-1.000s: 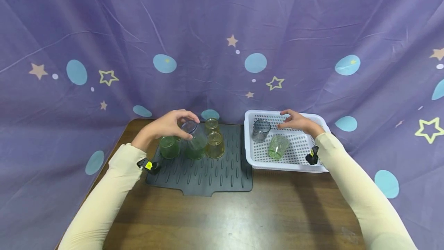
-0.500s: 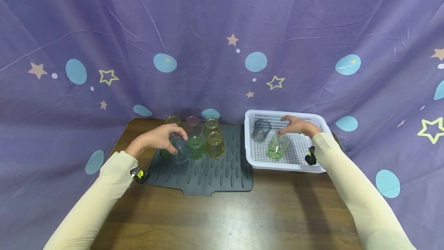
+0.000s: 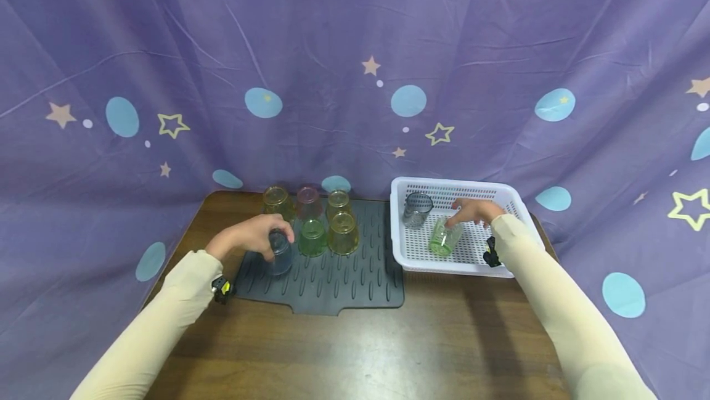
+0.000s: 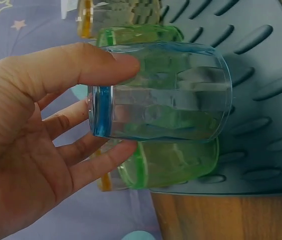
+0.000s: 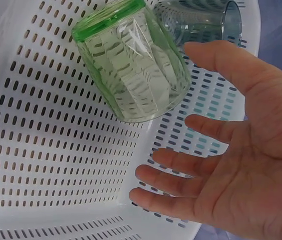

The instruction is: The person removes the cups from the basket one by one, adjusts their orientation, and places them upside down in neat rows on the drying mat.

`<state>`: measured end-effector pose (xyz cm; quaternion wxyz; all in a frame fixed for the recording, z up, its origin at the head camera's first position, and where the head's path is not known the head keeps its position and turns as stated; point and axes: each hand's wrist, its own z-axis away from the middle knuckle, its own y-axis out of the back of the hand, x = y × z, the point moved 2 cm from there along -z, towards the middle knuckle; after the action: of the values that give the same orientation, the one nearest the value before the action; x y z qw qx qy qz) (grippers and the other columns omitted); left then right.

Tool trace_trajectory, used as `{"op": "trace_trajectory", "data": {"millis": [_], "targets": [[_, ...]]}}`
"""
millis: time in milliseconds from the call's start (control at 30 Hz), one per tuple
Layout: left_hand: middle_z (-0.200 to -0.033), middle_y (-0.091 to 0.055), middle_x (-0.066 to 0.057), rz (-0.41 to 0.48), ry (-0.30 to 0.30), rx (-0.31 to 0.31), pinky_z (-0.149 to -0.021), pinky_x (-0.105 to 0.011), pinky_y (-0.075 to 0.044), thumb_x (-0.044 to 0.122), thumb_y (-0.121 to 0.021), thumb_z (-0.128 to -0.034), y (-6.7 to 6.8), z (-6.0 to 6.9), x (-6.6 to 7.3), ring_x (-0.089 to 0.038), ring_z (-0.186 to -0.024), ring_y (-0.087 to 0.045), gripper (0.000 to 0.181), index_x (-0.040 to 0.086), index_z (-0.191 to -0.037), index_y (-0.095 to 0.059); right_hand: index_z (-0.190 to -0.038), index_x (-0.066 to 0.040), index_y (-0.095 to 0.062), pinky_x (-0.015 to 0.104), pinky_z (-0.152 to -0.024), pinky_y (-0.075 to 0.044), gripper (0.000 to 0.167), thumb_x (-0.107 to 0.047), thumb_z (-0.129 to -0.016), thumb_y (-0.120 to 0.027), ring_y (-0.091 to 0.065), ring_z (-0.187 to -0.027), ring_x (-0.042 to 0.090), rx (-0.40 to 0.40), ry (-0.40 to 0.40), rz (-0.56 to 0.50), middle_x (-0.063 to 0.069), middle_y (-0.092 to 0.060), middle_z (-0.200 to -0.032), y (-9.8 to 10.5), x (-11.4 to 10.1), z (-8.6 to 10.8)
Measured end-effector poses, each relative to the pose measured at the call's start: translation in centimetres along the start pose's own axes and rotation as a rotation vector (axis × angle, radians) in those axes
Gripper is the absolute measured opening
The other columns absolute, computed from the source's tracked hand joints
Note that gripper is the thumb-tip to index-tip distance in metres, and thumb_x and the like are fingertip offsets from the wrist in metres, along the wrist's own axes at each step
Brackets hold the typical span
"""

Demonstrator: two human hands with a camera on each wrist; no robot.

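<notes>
My left hand (image 3: 251, 235) holds a clear bluish glass (image 4: 165, 95) upside down over the front left of the grey drying mat (image 3: 355, 286). In the left wrist view the thumb lies along one side, near its blue base, and the fingers are behind. My right hand (image 3: 476, 210) is over the white basket (image 3: 438, 266), fingers spread and holding nothing. Beside it a green glass (image 5: 131, 60) lies tilted; in the right wrist view the fingers are apart from it. A grey-blue glass (image 3: 417, 210) stands farther left in the basket.
Upside-down glasses stand on the mat: a green one (image 3: 313, 238), a yellow one (image 3: 343, 233), another yellow one (image 3: 338, 199), a pink one (image 3: 308, 201) and an amber one (image 3: 277, 201). A purple curtain (image 3: 333, 79) hangs behind the wooden table (image 3: 355, 351).
My left hand has carried the bluish glass left, then down toward the mat's front left. My right hand has lowered toward the green glass in the basket.
</notes>
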<state>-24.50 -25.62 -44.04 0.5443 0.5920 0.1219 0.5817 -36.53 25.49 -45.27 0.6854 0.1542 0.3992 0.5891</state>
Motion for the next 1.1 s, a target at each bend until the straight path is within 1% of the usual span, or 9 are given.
{"op": "trace_trajectory", "data": {"millis": [100, 167, 267, 400, 600, 800, 933, 1000, 1100], "targets": [[-0.116, -0.060, -0.009, 0.004, 0.002, -0.014, -0.095, -0.049, -0.050, -0.011, -0.084, -0.0566, -0.4, -0.2, -0.4, -0.034, -0.119, -0.054, 0.055, 0.012, -0.105, -0.071, -0.154, -0.001, -0.028, 0.061, -0.092, -0.053, 0.095, -0.050, -0.086, -0.071, -0.047, -0.128, 0.062, 0.000, -0.022, 0.021, 0.036, -0.031, -0.155, 0.0, 0.1, 0.1], [-0.115, -0.060, -0.008, 0.007, 0.004, -0.019, -0.096, -0.049, -0.050, -0.012, -0.084, -0.0554, -0.6, -0.2, -0.6, -0.033, -0.118, -0.054, 0.055, 0.012, -0.104, -0.071, -0.154, -0.001, -0.029, 0.059, -0.091, -0.054, 0.094, -0.051, -0.087, -0.070, -0.050, -0.126, 0.059, -0.012, -0.043, 0.023, 0.037, -0.034, -0.153, 0.0, 0.2, 0.2], [-0.115, -0.061, -0.008, 0.007, 0.001, -0.021, -0.098, -0.051, -0.050, -0.013, -0.084, -0.0542, -0.9, -0.2, -0.8, -0.033, -0.118, -0.054, 0.056, 0.012, -0.103, -0.071, -0.155, 0.000, -0.030, 0.056, -0.090, -0.056, 0.089, -0.052, -0.091, -0.065, -0.054, -0.124, 0.056, -0.046, -0.068, 0.023, 0.039, -0.040, -0.148, -0.2, 0.4, 0.2], [-0.117, -0.061, -0.008, -0.019, -0.006, -0.020, -0.100, -0.053, -0.049, -0.014, -0.084, -0.0537, -1.3, -0.2, -1.0, -0.034, -0.120, -0.055, 0.056, 0.013, -0.102, -0.071, -0.152, 0.002, -0.035, 0.052, -0.084, -0.058, 0.083, -0.053, -0.095, -0.059, -0.061, -0.117, 0.051, -0.083, -0.080, 0.036, 0.042, -0.048, -0.140, -0.4, 0.6, 0.0], [-0.116, -0.061, -0.008, -0.053, -0.013, -0.013, -0.095, -0.049, -0.052, -0.017, -0.082, -0.0528, -1.8, -0.1, -0.8, -0.033, -0.115, -0.056, 0.057, 0.014, -0.099, -0.071, -0.151, 0.006, -0.035, 0.049, -0.088, -0.058, 0.082, -0.055, -0.098, -0.052, -0.065, -0.115, 0.047, -0.110, -0.095, 0.001, 0.041, -0.053, -0.136, -1.0, 0.2, 0.2], [-0.114, -0.062, -0.007, -0.050, -0.001, 0.013, -0.089, -0.044, -0.054, -0.021, -0.079, -0.0522, -1.9, 0.2, -1.0, -0.030, -0.111, -0.056, 0.058, 0.013, -0.099, -0.071, -0.148, 0.011, -0.034, 0.047, -0.087, -0.060, 0.087, -0.055, -0.097, -0.057, -0.066, -0.113, 0.046, -0.083, -0.092, -0.055, 0.040, -0.057, -0.131, -1.3, -0.5, -0.5], [-0.116, -0.061, -0.008, -0.056, 0.019, 0.013, -0.083, -0.040, -0.054, -0.019, -0.079, -0.0548, -2.1, 0.2, -0.9, -0.029, -0.109, -0.056, 0.057, 0.014, -0.100, -0.070, -0.145, 0.011, -0.039, 0.046, -0.084, -0.061, 0.085, -0.054, -0.095, -0.061, -0.067, -0.109, 0.044, -0.082, -0.082, -0.048, 0.038, -0.059, -0.128, -1.6, -0.9, -1.2], [-0.119, -0.061, -0.009, -0.052, 0.030, 0.010, -0.084, -0.040, -0.054, -0.018, -0.080, -0.0561, -2.1, 0.3, -0.8, -0.029, -0.109, -0.055, 0.057, 0.014, -0.101, -0.069, -0.144, 0.009, -0.042, 0.045, -0.083, -0.061, 0.082, -0.052, -0.094, -0.062, -0.067, -0.107, 0.043, -0.083, -0.075, -0.036, 0.036, -0.059, -0.129, -1.8, -1.2, -1.5], [-0.121, -0.061, -0.010, -0.048, 0.045, 0.008, -0.090, -0.045, -0.053, -0.016, -0.083, -0.0560, -2.2, 0.4, -0.8, -0.030, -0.112, -0.056, 0.057, 0.015, -0.102, -0.068, -0.144, 0.008, -0.044, 0.044, -0.082, -0.061, 0.078, -0.050, -0.094, -0.062, -0.068, -0.105, 0.043, -0.086, -0.061, -0.011, 0.035, -0.059, -0.130, -2.1, -1.7, -1.9]]}}
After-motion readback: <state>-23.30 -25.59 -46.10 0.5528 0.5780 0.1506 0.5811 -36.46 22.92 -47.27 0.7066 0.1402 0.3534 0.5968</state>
